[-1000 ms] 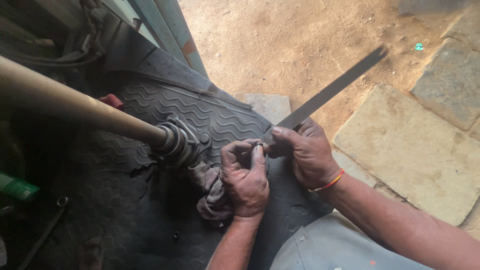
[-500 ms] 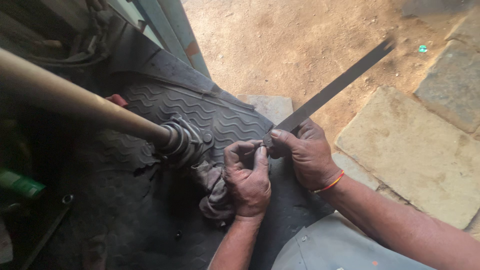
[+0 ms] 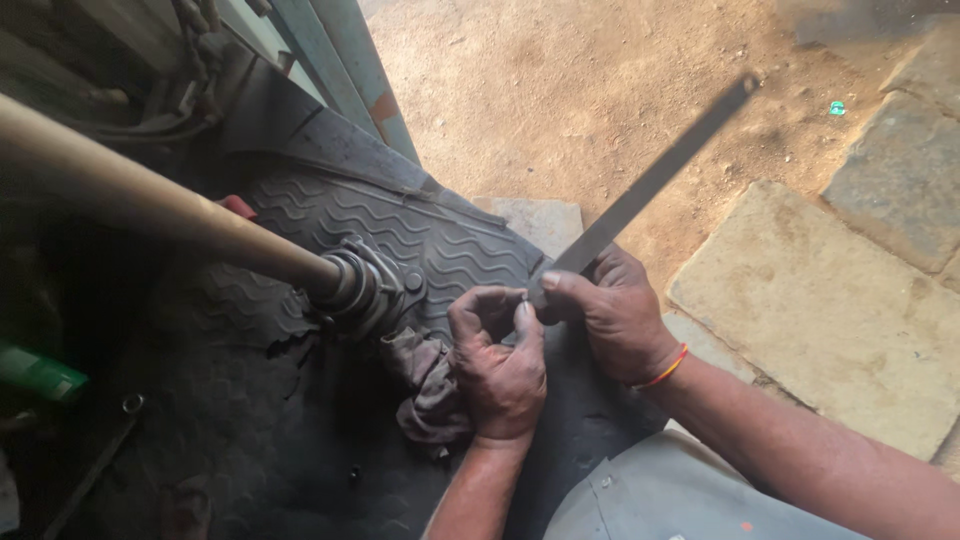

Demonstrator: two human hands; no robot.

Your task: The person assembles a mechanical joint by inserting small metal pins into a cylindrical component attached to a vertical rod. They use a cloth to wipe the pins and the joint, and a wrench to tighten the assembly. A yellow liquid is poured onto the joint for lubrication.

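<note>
Nearest to me lay a fold of my grey trousers (image 3: 660, 495), and under it the black ribbed rubber floor mat (image 3: 300, 400), dusty, with a wavy tread pattern and a torn edge near its middle. A crumpled grey-brown rag (image 3: 430, 385) rested on the mat, touching the base of my left hand. At the far left edge sat a green plastic bottle (image 3: 40, 372), well apart from my hands.

My left hand (image 3: 500, 360) was palm down, thumb and forefinger curled into a pinch on something too small for me to make out. My right hand (image 3: 610, 310), an orange-red thread band (image 3: 662, 368) on its wrist, was closed round the lower end of a long flat grey metal blade (image 3: 650, 185); its thumb tip met the left forefinger. The blade ran up and to the right, tilted, over the ground.

Just left of the hands a long tan wooden-looking shaft (image 3: 150, 205) ended in a ringed metal joint (image 3: 365, 290) lying on the mat.

Beyond the mat: a pale green painted frame (image 3: 360, 80), then bare brown dirt (image 3: 560, 90) and flat stone slabs (image 3: 830, 310), sunlit.
</note>
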